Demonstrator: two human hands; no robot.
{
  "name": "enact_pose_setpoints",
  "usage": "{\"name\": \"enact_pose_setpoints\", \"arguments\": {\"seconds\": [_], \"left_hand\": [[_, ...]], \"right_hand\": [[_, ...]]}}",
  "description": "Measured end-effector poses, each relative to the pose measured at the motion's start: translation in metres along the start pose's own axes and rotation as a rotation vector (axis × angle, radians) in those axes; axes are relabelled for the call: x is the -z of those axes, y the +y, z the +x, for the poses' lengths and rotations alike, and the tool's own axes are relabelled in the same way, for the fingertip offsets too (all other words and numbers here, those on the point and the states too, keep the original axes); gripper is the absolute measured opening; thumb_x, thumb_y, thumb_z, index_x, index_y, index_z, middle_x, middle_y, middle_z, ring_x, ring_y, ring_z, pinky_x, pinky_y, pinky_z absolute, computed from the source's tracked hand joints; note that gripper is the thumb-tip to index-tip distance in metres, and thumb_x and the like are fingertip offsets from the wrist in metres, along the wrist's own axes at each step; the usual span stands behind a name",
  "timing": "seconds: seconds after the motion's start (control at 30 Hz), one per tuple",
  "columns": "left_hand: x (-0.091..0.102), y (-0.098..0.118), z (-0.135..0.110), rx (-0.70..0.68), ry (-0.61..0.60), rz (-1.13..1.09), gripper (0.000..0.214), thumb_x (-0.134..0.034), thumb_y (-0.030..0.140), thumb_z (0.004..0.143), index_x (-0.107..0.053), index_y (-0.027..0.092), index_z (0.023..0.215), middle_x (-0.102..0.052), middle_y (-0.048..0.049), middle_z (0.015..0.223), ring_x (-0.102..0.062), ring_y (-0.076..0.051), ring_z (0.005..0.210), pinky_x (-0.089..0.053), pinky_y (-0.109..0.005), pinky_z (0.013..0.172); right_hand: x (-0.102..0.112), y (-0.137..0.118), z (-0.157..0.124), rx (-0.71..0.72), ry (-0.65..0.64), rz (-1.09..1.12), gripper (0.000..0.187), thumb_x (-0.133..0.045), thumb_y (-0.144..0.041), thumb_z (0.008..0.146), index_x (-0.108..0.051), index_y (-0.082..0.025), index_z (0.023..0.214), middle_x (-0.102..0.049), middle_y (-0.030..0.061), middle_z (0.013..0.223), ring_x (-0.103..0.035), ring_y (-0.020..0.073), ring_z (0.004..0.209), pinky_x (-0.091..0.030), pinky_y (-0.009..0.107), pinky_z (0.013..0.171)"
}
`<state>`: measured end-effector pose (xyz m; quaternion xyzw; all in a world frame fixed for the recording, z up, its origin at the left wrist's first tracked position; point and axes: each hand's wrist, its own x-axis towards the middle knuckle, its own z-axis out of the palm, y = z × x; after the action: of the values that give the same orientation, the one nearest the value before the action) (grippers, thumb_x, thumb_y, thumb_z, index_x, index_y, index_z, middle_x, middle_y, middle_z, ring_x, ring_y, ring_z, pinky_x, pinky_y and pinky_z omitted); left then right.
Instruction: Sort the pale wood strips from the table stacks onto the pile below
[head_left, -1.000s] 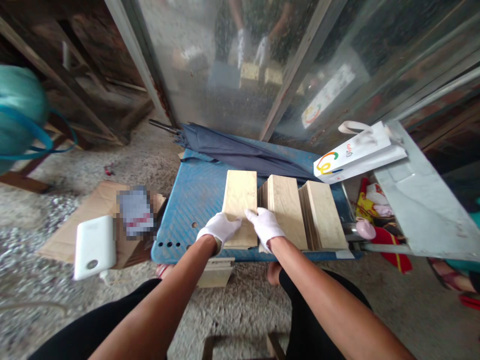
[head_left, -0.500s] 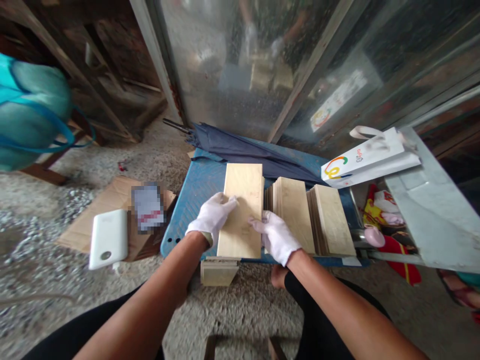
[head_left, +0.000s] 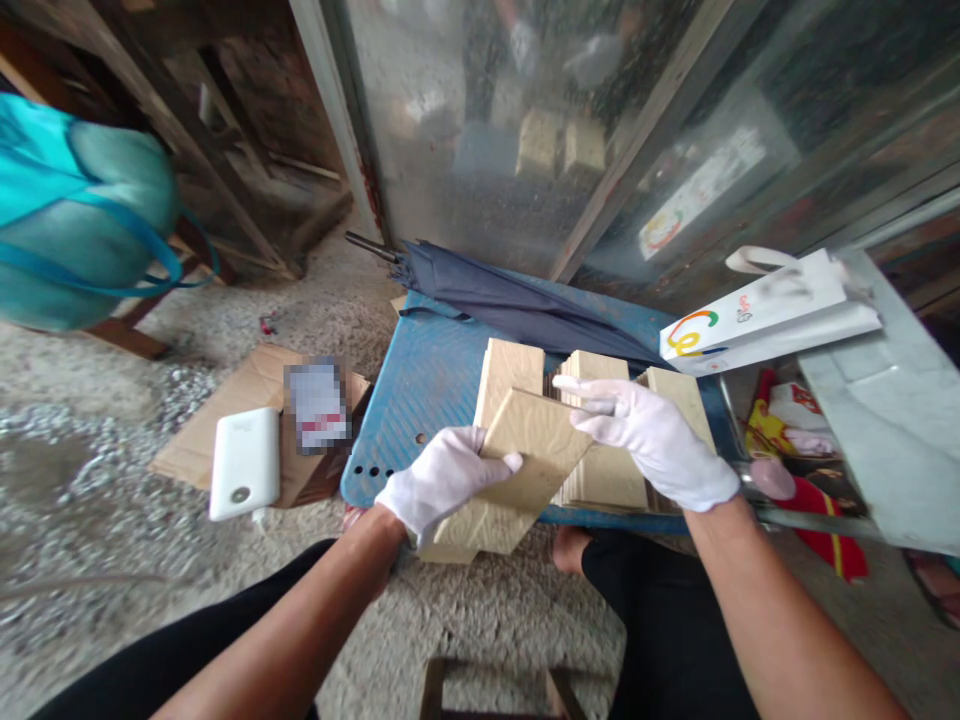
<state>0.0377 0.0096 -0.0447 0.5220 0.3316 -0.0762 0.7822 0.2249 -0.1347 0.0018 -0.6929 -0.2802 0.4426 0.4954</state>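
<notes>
Left hand: white-gloved left hand [head_left: 442,478] grips the wood piece [head_left: 517,470], fingers wrapped over its left edge, thumb on top.
Right hand: gloved right hand [head_left: 651,440] spread flat, palm down, fingers extended; fingertips [head_left: 581,395] touch the upper corner of the wood piece, palm over the middle stack [head_left: 600,470].
Wood piece: pale flat board, held tilted and turned diagonal, above the near edge of the table [head_left: 420,390], partly hanging past it.
Change vs earlier: half a second ago the same board lay straight, long side running away from the person, both hands on its sides; now it is lifted and rotated diagonal, the right hand has gone from its side to its top corner.
Stacks: left stack [head_left: 511,368] shows behind the lifted board; right stack [head_left: 679,392] mostly hidden by the right hand. All three sit along the near half of the table.
Table far edge: folded dark umbrella [head_left: 517,300] lies across it.
Table right corner: white paper bag [head_left: 772,310] with coloured logo.
Floor, left of table: cardboard [head_left: 225,420] with white power bank [head_left: 244,476] on it.
Far left: teal bag [head_left: 75,220].
Camera: view shifted a bit, table sits more to the right than before.
</notes>
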Motion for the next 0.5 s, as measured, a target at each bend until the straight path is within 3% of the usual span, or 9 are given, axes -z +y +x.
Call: {"name": "enact_pose_setpoints", "arguments": {"seconds": [0.13,0.23,0.37,0.5], "left_hand": [[-0.004,-0.015,-0.002,-0.004,-0.087,0.065,0.046,-0.073,0.042,0.062,-0.073,0.012,0.097,-0.073,-0.0061,0.091,-0.062,-0.013,0.073,-0.050,-0.025,0.071],[0.004,-0.010,-0.008,0.004,-0.177,0.286,0.039,-0.068,0.041,0.064,-0.074,0.013,0.091,-0.072,-0.0040,0.085,-0.060,-0.013,0.072,-0.048,-0.024,0.069],[0.026,0.021,-0.023,0.081,-0.252,0.851,0.031,-0.064,0.036,0.063,-0.075,0.018,0.085,-0.070,-0.0011,0.073,-0.060,-0.016,0.069,-0.044,-0.024,0.063],[0.042,0.041,-0.033,-0.039,-0.072,1.104,0.048,-0.065,0.047,0.067,-0.072,0.021,0.106,-0.072,-0.0073,0.104,-0.065,-0.021,0.088,-0.047,-0.026,0.075]], "right_hand": [[0.000,-0.005,-0.016,-0.232,-0.157,-0.222,0.038,-0.079,-0.040,0.074,-0.073,-0.013,0.099,-0.072,0.0081,0.091,-0.066,0.0180,0.080,-0.052,0.026,0.068],[-0.012,-0.005,-0.023,-0.335,-0.246,-0.258,0.031,-0.075,-0.039,0.077,-0.073,-0.013,0.093,-0.070,0.0046,0.078,-0.063,0.0144,0.067,-0.048,0.023,0.057],[-0.041,0.005,-0.028,-0.157,-0.369,-0.379,0.023,-0.067,-0.033,0.085,-0.074,-0.017,0.100,-0.071,0.0039,0.088,-0.065,0.0151,0.077,-0.049,0.024,0.068],[-0.082,0.043,-0.034,-0.062,-0.394,-0.666,0.021,-0.062,-0.028,0.090,-0.075,-0.023,0.105,-0.074,0.0033,0.094,-0.068,0.0190,0.089,-0.051,0.029,0.082]]}}
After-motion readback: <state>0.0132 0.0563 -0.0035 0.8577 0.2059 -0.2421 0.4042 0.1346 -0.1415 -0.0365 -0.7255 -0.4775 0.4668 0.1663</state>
